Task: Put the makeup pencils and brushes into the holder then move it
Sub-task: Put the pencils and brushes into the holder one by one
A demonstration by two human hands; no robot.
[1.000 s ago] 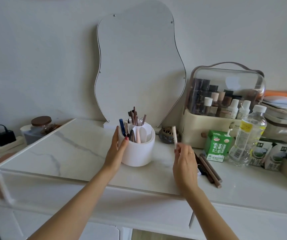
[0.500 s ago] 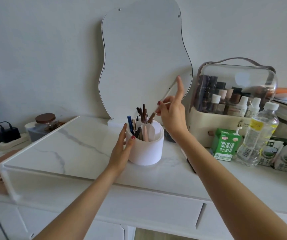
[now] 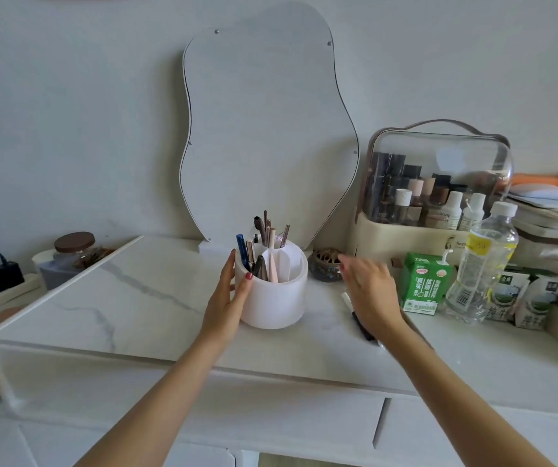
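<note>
Left hand (image 3: 229,294) is cupped against the left wall of the white holder (image 3: 276,298), thumb at its rim. Right hand (image 3: 368,291), blurred, hovers fingers spread and carrying nothing over the loose pencils (image 3: 361,323) on the marble tabletop (image 3: 119,298). The holder stands mid-table before the mirror (image 3: 264,136), several pencils and brushes (image 3: 267,230) already upright in its compartments.

Risk: the right hand could knock the green carton (image 3: 424,286) or the water bottle (image 3: 483,261) just beside it. The carton's Chinese characters are too small to read; the cosmetics organiser (image 3: 436,193) shows "Ser", the remainder hidden.
</note>
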